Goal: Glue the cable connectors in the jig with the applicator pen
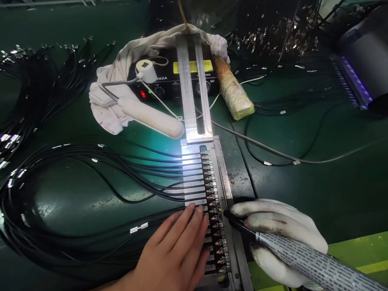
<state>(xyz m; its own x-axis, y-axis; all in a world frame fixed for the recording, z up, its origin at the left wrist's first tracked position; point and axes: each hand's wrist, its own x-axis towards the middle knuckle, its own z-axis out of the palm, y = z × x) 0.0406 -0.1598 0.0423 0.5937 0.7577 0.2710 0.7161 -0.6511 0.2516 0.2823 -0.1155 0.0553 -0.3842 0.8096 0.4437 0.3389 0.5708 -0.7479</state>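
My bare left hand [178, 244] lies flat over black cables and the slotted metal fixture [194, 182], fingers stretched out and close together. Several black cables [163, 176] run from the left into its slots, side by side. Their connector ends, with small orange and green wires, form a row [214, 204] along the right side. My right hand [285, 230], in a stained white glove, is closed around a dispensing syringe [303, 252] with a dash-patterned wrap and black front. Its thin tip is at a connector just right of my left fingertips.
A white lamp [151, 117] lights the fixture's upper end. Behind stand a black controller [166, 83] marked 982A, a cloth [133, 48], and a wrapped wooden handle [233, 89]. Cable bundles [30, 89] lie left. A grey device glowing purple [357, 81] stands right.
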